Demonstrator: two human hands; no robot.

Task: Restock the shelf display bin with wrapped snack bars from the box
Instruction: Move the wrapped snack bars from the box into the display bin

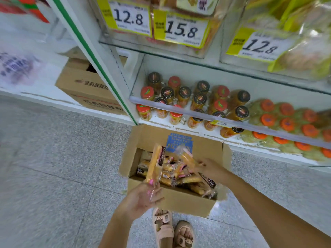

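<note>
Lifting bars out of the box, one in each hand

The open cardboard box stands on the floor in front of the lower shelf, close to the person's sandals. It holds many wrapped snack bars, lying loose and crossed over each other.

The left hand is above the near edge of the box. Its fingers are closed around the lower end of one long orange bar, which stands almost upright; the clear wrapper tail hangs between the fingers. The right hand is over the right side of the box, fingers curled on the end of a second bar, which is tilted and blurred, so I cannot tell how firm this hold is.

To do this step well, I think each bar should be held by its body, not only by the thin wrapper end, because the film may slip or tear. The bars should also come clear of the pile, so that none are pulled over the box wall.

The display bins with yellow price tags stand on the glass shelf above the jars; which one is the target I cannot tell.
</note>
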